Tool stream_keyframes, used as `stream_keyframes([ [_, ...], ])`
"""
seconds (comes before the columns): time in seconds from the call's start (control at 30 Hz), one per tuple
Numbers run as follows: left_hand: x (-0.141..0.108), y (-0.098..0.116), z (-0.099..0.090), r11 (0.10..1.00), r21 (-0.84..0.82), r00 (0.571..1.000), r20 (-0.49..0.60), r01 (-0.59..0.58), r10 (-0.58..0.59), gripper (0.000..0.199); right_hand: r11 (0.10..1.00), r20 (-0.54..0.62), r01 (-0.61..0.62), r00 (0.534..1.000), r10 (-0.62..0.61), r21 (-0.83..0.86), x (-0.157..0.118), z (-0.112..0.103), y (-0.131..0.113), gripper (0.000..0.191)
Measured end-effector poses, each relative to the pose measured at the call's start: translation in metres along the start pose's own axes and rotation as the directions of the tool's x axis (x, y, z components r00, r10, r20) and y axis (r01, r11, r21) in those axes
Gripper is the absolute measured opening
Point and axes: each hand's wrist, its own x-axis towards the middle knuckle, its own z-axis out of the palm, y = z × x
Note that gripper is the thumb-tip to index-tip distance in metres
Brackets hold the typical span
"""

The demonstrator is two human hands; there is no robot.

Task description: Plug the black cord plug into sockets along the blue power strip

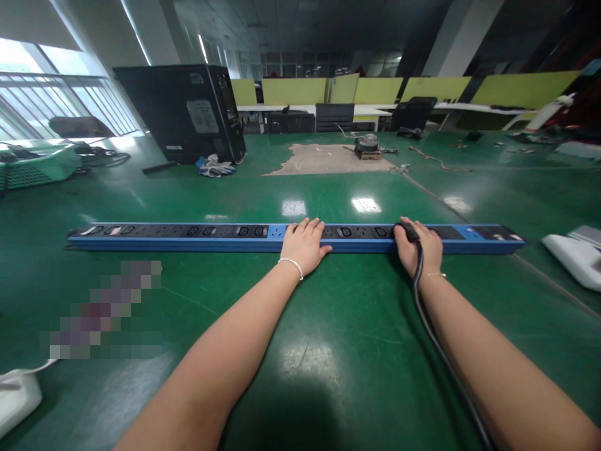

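A long blue and black power strip [225,244] lies left to right across the green table, its top face lined with sockets. My left hand [304,243] rests flat on the strip near its middle, fingers stretched over the top and thumb out to the side. Farther right, my right hand [426,247] is closed around a black plug [406,231] at the strip's sockets. How deep the plug sits is hidden by the fingers. From it a thick black cable [429,326] hangs down toward me, past my right wrist.
A black computer case [183,116] stands at the back left, with gloves [215,166] beside it. At far left is a green basket [42,166]. White devices lie at the right edge [575,257] and lower left [19,401]. A small motor-like part [367,145] sits at the back.
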Motion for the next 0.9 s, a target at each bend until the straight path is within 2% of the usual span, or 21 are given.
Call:
stream_keyframes([
  [0.3, 0.0006, 0.0011, -0.0012, 1.000, -0.008, 1.000, 0.010, 0.003, -0.003, 0.058, 0.996, -0.008, -0.077, 0.997, 0.077, -0.038, -0.0020, -0.0004, -0.0027, 0.041],
  [0.5, -0.0002, 0.0010, -0.0016, 1.000, -0.014, 1.000, 0.011, 0.003, -0.003, 0.058, 0.997, 0.017, -0.041, 0.999, 0.042, -0.062, -0.0013, -0.0004, -0.0010, 0.043],
  [0.9, 0.0006, 0.0004, -0.0016, 1.000, -0.007, 1.000, 0.002, 0.006, -0.006, 0.057, 0.997, 0.015, -0.073, 0.997, 0.074, -0.027, -0.0037, 0.0006, -0.0027, 0.043],
])
